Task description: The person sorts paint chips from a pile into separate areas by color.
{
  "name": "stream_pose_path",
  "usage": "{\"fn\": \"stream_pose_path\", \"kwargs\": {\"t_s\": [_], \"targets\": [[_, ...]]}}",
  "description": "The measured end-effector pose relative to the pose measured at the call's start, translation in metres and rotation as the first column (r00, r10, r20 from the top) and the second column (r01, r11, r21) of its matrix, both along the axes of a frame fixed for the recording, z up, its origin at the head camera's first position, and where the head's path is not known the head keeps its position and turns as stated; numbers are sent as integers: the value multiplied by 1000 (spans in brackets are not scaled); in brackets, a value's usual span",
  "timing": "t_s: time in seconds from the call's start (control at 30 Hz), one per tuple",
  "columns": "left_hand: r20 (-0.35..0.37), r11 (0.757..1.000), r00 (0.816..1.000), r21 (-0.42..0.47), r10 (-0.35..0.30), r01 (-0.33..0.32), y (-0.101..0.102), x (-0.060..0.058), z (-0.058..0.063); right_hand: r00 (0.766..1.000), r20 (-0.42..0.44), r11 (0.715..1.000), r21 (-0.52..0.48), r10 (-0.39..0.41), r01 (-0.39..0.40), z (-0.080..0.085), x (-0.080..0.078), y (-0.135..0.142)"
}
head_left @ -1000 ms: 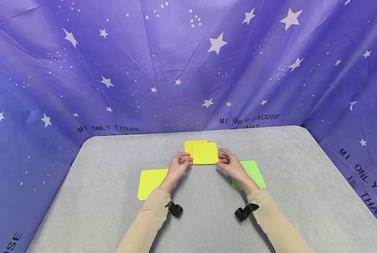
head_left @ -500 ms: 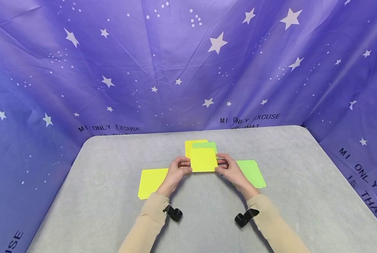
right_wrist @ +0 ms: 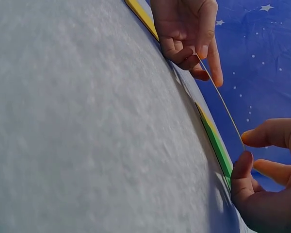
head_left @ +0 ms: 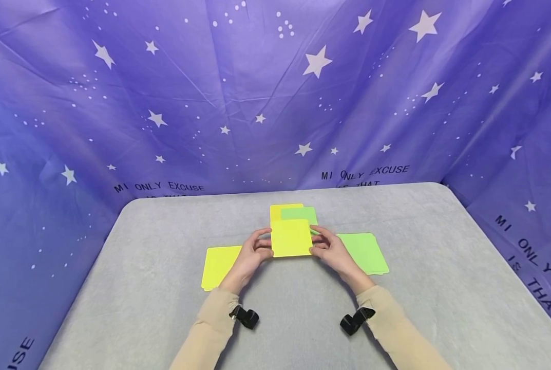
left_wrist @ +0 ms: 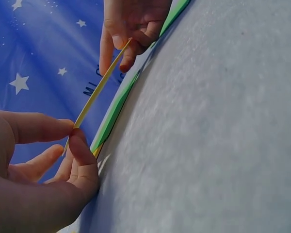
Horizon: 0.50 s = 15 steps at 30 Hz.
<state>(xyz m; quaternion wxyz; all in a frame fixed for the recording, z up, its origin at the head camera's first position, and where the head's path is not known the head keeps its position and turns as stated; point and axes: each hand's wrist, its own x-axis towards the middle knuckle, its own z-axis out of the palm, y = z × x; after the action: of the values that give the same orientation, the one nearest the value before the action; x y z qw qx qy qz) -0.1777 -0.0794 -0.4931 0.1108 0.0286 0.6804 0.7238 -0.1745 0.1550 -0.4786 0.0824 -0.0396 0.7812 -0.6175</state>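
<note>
A thin yellow card [head_left: 291, 239] is held up off the table by both hands, tilted. My left hand [head_left: 251, 254] pinches its left edge between thumb and fingers. On the opposite edge, my right hand [head_left: 333, 253] pinches it the same way. Both wrist views show the yellow card [left_wrist: 94, 97] edge-on, apart from the tabletop. Behind it, a green card [head_left: 300, 212] lies over another yellow card [head_left: 275, 210], offset to the right. The held card hides the lower part of these.
Beside my left forearm lies a pile of yellow cards [head_left: 219, 264], partly covered by the hand. A pile of green cards [head_left: 368, 252] sits to the right. The grey table [head_left: 293, 318] ends at a purple star-patterned curtain [head_left: 238, 92].
The top yellow card has been lifted from the middle pile and drawn toward me, then slightly left, by both hands. A green card beneath it has come into view.
</note>
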Motion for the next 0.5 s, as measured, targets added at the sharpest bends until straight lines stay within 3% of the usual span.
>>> {"fn": "stream_pose_path", "kwargs": {"t_s": [0.5], "targets": [[27,997,998,-54,-50,51,-35,9,3,994,-18,991,-85,105,-106,-3,-1,-23]]}}
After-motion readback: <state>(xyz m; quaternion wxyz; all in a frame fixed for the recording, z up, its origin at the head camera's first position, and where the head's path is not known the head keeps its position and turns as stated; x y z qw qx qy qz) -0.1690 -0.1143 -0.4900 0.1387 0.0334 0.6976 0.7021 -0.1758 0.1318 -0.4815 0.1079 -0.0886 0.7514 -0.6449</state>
